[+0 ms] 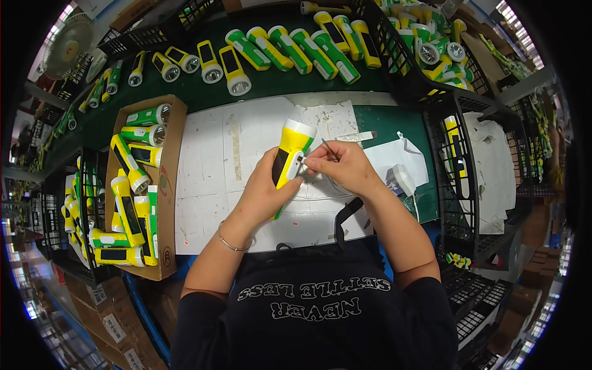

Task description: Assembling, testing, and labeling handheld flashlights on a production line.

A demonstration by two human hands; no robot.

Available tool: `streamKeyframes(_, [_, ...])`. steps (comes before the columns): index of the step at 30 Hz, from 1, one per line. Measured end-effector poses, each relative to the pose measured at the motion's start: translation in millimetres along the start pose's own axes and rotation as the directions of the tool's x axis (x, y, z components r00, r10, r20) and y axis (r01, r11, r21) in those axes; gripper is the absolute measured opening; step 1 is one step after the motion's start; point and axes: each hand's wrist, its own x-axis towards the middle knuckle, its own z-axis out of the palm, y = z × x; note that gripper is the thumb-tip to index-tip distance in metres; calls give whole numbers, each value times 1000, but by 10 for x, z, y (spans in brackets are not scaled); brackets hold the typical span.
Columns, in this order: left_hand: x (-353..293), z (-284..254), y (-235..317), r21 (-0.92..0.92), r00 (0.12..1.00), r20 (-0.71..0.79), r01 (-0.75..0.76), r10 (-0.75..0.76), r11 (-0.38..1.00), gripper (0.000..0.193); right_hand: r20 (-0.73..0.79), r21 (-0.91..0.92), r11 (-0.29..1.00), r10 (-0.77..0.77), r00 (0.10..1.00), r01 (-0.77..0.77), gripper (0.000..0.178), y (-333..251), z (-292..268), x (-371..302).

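Note:
My left hand [262, 188] is wrapped round a yellow, green and white flashlight [287, 151], its white lens end pointing up and away from me. A dark panel covers one face, and a white strip with a small black switch or socket runs along the side. My right hand [346, 169] is closed, its thumb and forefinger at that strip. A thin, dark, rod-like tool [330, 150] sticks out between its fingers; the tool's tip is hidden. Below the hands, a thin pale cable [333, 196] curves over the white work surface [209, 179].
A cardboard box [174, 132] of flashlights stands at left. Rows of flashlights [271, 49] lie along the green bench behind. Black crates [459, 179] stand at right. Near my right forearm are a white adapter [404, 180], a paper sheet [398, 154] and a black strap [345, 219].

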Motion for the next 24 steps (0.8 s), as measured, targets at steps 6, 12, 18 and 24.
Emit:
streamKeyframes(6, [-81,49,9,407,935,-146,-242,324,881,61,-47,-104,994,17,999,-22,14,-29,53,-58])
streamKeyframes(12, [-178,80,156,578,914,-188,-193,359,793,62,-107,39,995,99,989,-95,14,14,135,-147])
streamKeyframes(18, [-226,86,171,424,948,-152,-193,280,885,63,-133,1,999,35,991,-35,16,19,142,-204])
streamKeyframes(24, [-288,149,209,564,928,-192,-162,320,810,61,-155,-28,999,20,988,-24,15,54,196,-231])
